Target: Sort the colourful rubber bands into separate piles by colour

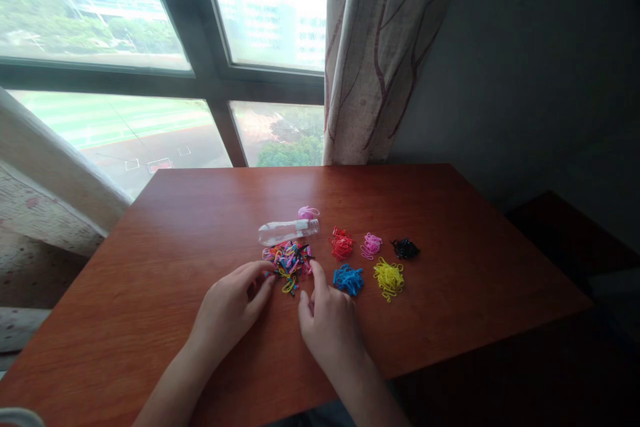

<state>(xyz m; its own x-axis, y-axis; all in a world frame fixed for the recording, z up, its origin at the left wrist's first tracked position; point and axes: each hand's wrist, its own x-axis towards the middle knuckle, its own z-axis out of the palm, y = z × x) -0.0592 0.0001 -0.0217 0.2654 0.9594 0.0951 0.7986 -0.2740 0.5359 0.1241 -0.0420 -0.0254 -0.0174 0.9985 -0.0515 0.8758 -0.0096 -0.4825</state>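
Note:
A mixed heap of small coloured rubber bands (289, 259) lies mid-table. My left hand (231, 307) rests at its near-left edge, fingers curled loosely, tips touching the heap. My right hand (329, 325) sits just right of it, index finger stretched to the heap's edge, the other fingers folded. To the right lie sorted piles: red (342, 244), pink (371, 245), black (405, 249), blue (348, 279), yellow (389, 277). Behind the heap a clear plastic bottle (287, 231) lies on its side, with a pink cap (308, 212) beside it.
The brown wooden table (165, 267) stands against a large window (165, 53), a patterned curtain (385, 47) hanging at the back right. A dark wall runs along the right. A darker low surface (565, 233) sits beyond the table's right edge.

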